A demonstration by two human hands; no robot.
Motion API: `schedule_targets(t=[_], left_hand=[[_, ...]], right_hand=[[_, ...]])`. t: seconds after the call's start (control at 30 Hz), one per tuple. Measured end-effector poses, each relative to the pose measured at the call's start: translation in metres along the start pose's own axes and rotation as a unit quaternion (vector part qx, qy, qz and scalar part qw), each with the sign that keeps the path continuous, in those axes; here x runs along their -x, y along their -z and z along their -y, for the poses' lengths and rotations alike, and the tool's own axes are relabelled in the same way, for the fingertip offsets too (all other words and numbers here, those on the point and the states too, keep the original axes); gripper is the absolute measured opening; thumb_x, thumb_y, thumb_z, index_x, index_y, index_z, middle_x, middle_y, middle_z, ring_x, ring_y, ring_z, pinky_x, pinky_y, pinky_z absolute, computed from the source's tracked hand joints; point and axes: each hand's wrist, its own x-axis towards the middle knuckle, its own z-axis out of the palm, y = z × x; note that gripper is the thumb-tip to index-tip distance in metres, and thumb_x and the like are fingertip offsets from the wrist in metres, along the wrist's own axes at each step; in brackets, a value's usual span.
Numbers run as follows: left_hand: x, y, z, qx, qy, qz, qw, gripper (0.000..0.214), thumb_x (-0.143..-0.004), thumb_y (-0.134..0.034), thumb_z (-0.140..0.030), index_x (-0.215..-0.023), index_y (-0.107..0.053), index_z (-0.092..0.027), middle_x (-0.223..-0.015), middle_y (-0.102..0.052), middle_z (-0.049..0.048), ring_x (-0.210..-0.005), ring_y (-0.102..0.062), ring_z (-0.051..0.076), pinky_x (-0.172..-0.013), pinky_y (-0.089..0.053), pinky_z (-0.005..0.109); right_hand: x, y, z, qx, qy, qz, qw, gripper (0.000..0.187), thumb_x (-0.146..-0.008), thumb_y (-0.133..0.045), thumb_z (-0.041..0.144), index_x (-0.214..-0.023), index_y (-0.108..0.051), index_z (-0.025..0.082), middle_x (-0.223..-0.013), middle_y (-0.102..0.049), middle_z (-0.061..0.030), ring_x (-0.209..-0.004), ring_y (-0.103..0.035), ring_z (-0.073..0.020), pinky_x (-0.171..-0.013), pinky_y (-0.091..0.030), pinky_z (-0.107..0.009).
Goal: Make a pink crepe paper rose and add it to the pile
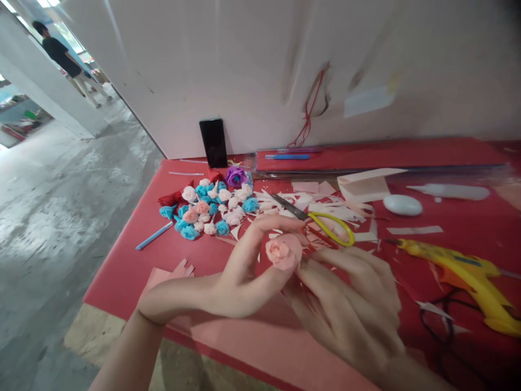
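Observation:
Between my two hands is a pink paper rose [280, 253], its spiral of petals facing up toward me. My left hand [248, 271] curls around it, thumb below and index finger arched over the top. From the right, the fingers of my right hand [345, 298] are bent in against the rose's side and base; their tips are partly hidden. Scissors with yellow handles [331, 228] lie just beyond my hands among white and pink paper scraps [321, 209]. A large pink paper sheet [260, 342] spreads beneath my forearms.
Finished paper roses [203, 209] in white, blue and pink cluster at the left. A black phone [214, 143] leans on the white panel. At the right lie a yellow glue gun [456, 266], a white oval object [402, 205] and a white bottle [456, 191]. A person [63, 57] stands far left.

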Motion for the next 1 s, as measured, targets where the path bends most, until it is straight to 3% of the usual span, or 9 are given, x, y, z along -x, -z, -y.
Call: schedule_targets(t=[0.13, 0.3, 0.37, 0.43, 0.5, 0.6, 0.77, 0.87, 1.0], left_hand=[[0.001, 0.002, -0.008, -0.035, 0.01, -0.004, 0.999, 0.024, -0.088, -0.048, -0.01, -0.11, -0.052, -0.019, -0.102, -0.061, 0.0086, -0.098, -0.06, 0.021, -0.09, -0.051, 0.036], [0.001, 0.005, -0.002, -0.109, -0.036, 0.036, 0.993, 0.025, -0.093, -0.04, -0.013, -0.117, -0.044, -0.018, -0.109, -0.057, 0.0107, -0.106, -0.057, 0.019, -0.1, -0.044, 0.039], [0.001, 0.005, 0.005, -0.074, -0.049, 0.029, 0.996, 0.027, -0.094, -0.042, -0.024, -0.12, -0.042, -0.018, -0.113, -0.052, 0.0112, -0.11, -0.053, 0.021, -0.099, -0.044, 0.039], [0.002, 0.004, 0.014, -0.011, -0.057, -0.003, 0.998, 0.031, -0.094, -0.042, -0.036, -0.12, -0.042, -0.02, -0.117, -0.05, 0.0103, -0.114, -0.049, 0.023, -0.1, -0.042, 0.04], [0.001, 0.002, 0.021, 0.043, -0.048, -0.035, 0.997, 0.029, -0.093, -0.042, -0.037, -0.118, -0.045, -0.022, -0.117, -0.05, 0.0078, -0.115, -0.047, 0.021, -0.103, -0.039, 0.039], [-0.001, -0.001, 0.024, 0.083, -0.008, -0.05, 0.995, 0.026, -0.09, -0.052, -0.03, -0.114, -0.048, -0.023, -0.114, -0.051, 0.0053, -0.108, -0.049, 0.018, -0.097, -0.041, 0.033], [-0.007, -0.006, 0.02, 0.204, 0.069, 0.029, 0.976, 0.021, -0.09, -0.053, -0.022, -0.108, -0.043, -0.022, -0.074, -0.054, -0.002, -0.072, -0.056, 0.012, -0.078, -0.049, 0.029], [-0.008, -0.007, 0.017, 0.263, 0.092, 0.035, 0.96, 0.012, -0.09, -0.054, -0.024, -0.095, -0.044, -0.02, -0.069, -0.055, -0.0026, -0.067, -0.056, 0.01, -0.071, -0.05, 0.027], [-0.009, -0.005, 0.016, 0.281, 0.121, 0.027, 0.952, 0.015, -0.09, -0.056, -0.03, -0.086, -0.049, -0.018, -0.064, -0.055, -0.0037, -0.062, -0.055, 0.008, -0.067, -0.049, 0.023]], right_hand=[[0.001, -0.002, -0.004, 0.108, 0.151, -0.004, 0.983, 0.01, -0.075, -0.071, 0.022, -0.076, -0.065, 0.031, -0.062, -0.069, 0.0044, -0.059, -0.064, -0.0174, -0.058, -0.051, -0.033], [-0.002, -0.005, -0.004, 0.116, 0.205, -0.007, 0.972, 0.014, -0.074, -0.07, 0.017, -0.076, -0.064, 0.03, -0.063, -0.069, 0.0046, -0.061, -0.065, -0.0169, -0.059, -0.049, -0.033], [-0.002, -0.007, -0.003, 0.099, 0.174, -0.011, 0.98, 0.015, -0.075, -0.067, 0.015, -0.075, -0.062, 0.029, -0.064, -0.068, 0.0034, -0.062, -0.064, -0.0178, -0.059, -0.049, -0.034], [-0.003, -0.008, -0.001, 0.055, 0.098, -0.03, 0.993, 0.016, -0.076, -0.064, 0.011, -0.075, -0.061, 0.027, -0.065, -0.065, 0.0016, -0.063, -0.063, -0.0181, -0.058, -0.049, -0.034], [-0.005, -0.008, 0.0, -0.018, -0.002, -0.037, 0.999, 0.017, -0.078, -0.063, 0.01, -0.073, -0.061, 0.026, -0.066, -0.062, 0.0009, -0.061, -0.06, -0.0162, -0.054, -0.049, -0.031], [-0.01, -0.006, 0.0, -0.158, -0.098, -0.009, 0.983, 0.017, -0.082, -0.062, 0.014, -0.069, -0.06, 0.025, -0.061, -0.061, 0.0021, -0.057, -0.06, -0.0144, -0.05, -0.05, -0.027], [-0.014, -0.005, -0.005, -0.305, -0.166, 0.033, 0.937, 0.018, -0.085, -0.06, 0.019, -0.068, -0.059, 0.024, -0.055, -0.061, 0.0046, -0.05, -0.061, -0.0123, -0.038, -0.046, -0.021], [-0.012, -0.007, -0.007, -0.339, -0.185, 0.047, 0.921, 0.017, -0.085, -0.061, 0.019, -0.069, -0.06, 0.024, -0.056, -0.063, 0.0052, -0.048, -0.06, -0.0098, -0.034, -0.041, -0.017], [-0.011, -0.008, -0.007, -0.341, -0.173, 0.069, 0.921, 0.016, -0.084, -0.061, 0.017, -0.07, -0.061, 0.024, -0.058, -0.063, 0.005, -0.046, -0.058, -0.0089, -0.038, -0.045, -0.017]])
